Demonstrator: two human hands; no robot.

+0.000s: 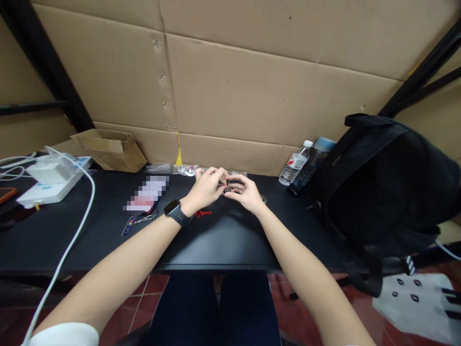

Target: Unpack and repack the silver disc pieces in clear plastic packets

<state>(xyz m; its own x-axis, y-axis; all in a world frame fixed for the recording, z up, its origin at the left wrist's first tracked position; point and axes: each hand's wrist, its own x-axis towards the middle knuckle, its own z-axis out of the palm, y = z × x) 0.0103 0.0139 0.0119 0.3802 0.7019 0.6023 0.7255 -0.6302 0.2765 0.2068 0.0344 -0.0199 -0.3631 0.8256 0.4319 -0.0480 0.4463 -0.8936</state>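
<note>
Over the middle of the black desk [230,240], my left hand [210,186] and my right hand [248,194] meet fingertip to fingertip. Both have their fingers curled in a pinch around a small, thin item [226,186], too small and too covered to name. A dark smartwatch [173,208] is on my left wrist. Just below my left hand lies a red cord [203,213]. Part of a small round object [263,198] shows beside my right wrist. Behind the hands, clear plastic packets [187,170] lie along the cardboard wall.
Left of my hands are a pixelated flat item [147,194], a keychain [128,224], a paper bag [120,153], a white power strip [57,187] and a long white cable [88,211]. Rightward stand a water bottle [295,166], a darker bottle [313,158] and a black backpack [385,187].
</note>
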